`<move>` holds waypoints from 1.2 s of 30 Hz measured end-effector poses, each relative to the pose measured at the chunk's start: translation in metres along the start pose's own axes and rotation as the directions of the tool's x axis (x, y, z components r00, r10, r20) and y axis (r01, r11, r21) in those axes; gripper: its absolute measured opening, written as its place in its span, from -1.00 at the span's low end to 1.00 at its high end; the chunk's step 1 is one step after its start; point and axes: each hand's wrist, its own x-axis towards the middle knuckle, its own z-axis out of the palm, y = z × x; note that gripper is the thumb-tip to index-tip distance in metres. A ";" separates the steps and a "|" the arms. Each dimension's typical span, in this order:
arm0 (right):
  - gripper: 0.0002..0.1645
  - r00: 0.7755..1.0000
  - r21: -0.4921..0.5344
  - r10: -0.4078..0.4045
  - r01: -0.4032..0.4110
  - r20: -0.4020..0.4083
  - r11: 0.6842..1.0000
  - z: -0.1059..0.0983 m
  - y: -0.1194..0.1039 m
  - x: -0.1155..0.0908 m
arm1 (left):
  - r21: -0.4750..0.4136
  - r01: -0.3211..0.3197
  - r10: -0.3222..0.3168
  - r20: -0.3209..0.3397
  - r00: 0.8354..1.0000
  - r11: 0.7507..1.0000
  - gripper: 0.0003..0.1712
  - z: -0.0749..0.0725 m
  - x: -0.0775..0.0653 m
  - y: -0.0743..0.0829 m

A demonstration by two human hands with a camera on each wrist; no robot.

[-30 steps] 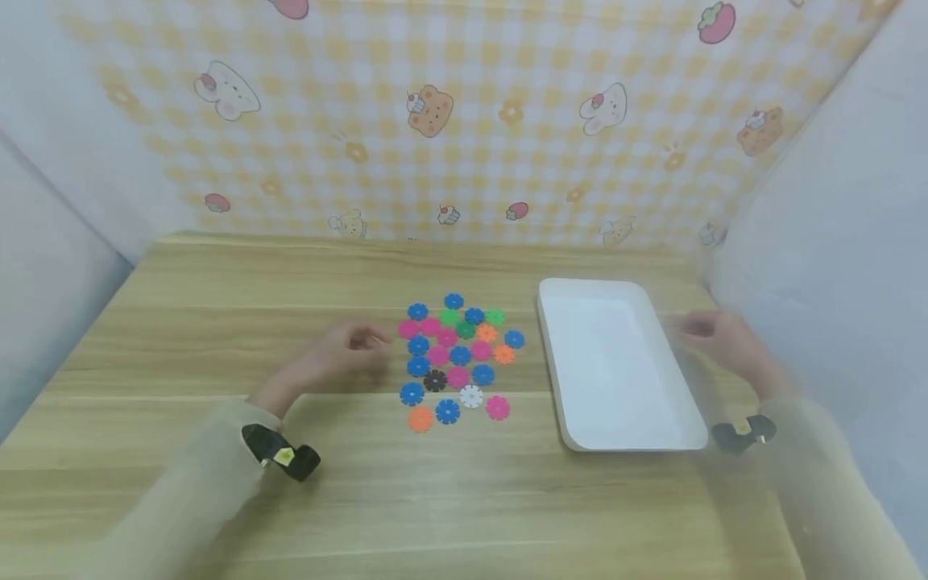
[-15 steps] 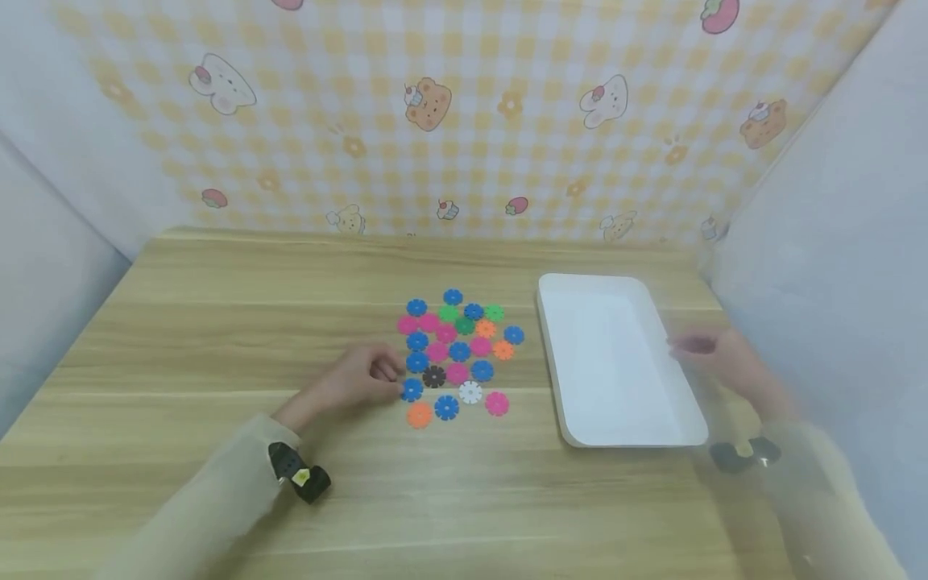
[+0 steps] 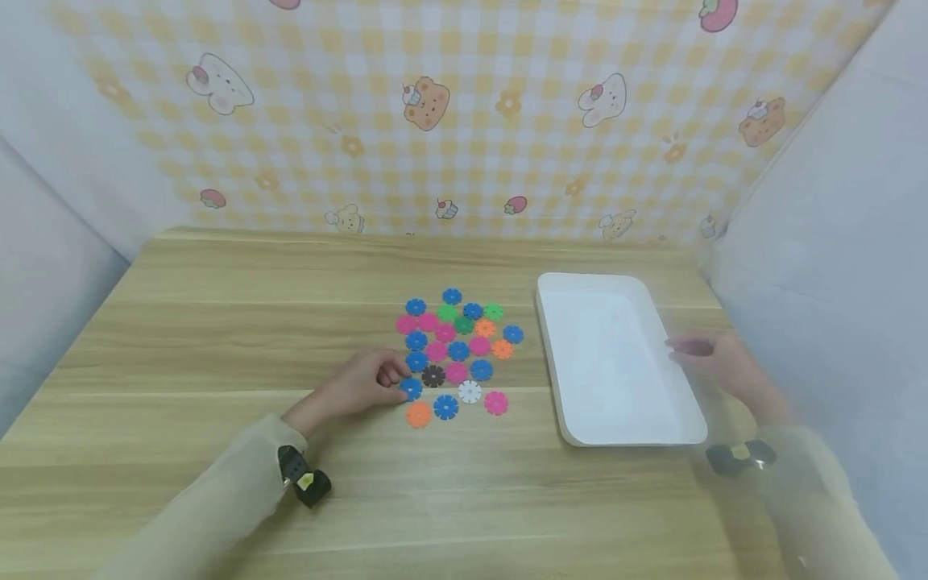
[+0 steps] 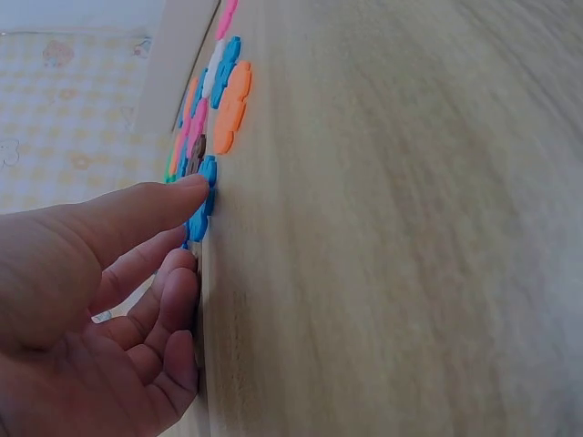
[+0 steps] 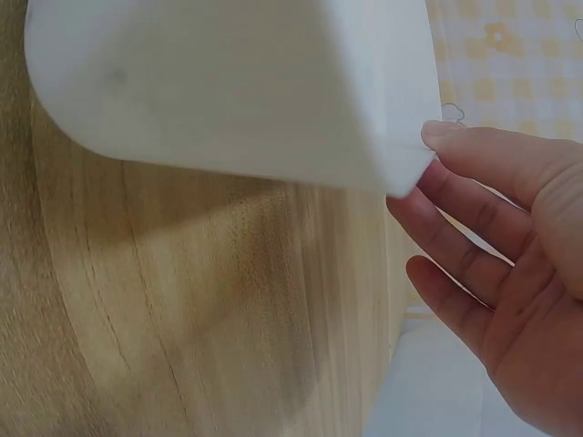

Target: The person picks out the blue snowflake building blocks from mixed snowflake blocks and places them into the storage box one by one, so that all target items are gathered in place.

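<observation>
My left hand is at the left edge of a loose cluster of plastic snowflake discs. Its thumb and index finger are at the edges of a blue snowflake disc, which still lies flat; in the left wrist view the thumb tip overlaps that blue disc. The other fingers curl below. On the right, a shallow white tray rests on the table. My right hand pinches its right rim, thumb above and fingers beneath, as the right wrist view shows at the tray's wall.
Around the blue disc lie an orange disc, a black disc, a white disc and several pink, green and blue ones. A checked, cartoon-printed cloth hangs behind the wooden table. A white side panel borders the right.
My left hand has moved right and slightly nearer, reaching the blue snowflake disc. My right hand has come in from beside the tray and taken its right rim. Discs and tray hold their places.
</observation>
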 end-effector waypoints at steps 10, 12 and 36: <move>-0.64 1.000 0.019 -0.018 0.018 -0.020 1.000 0.003 0.004 0.000 | 0.023 -0.009 0.008 0.011 1.000 1.000 -0.73 0.002 0.000 0.001; -0.63 1.000 0.020 -0.011 0.012 -0.018 1.000 0.003 0.004 0.000 | 0.025 -0.008 0.008 0.014 1.000 1.000 -0.73 0.002 0.000 0.001; -0.62 1.000 0.048 -0.004 0.006 -0.031 0.999 0.006 0.009 0.001 | -0.062 -0.088 0.090 0.042 0.995 0.994 -0.87 -0.008 0.009 0.026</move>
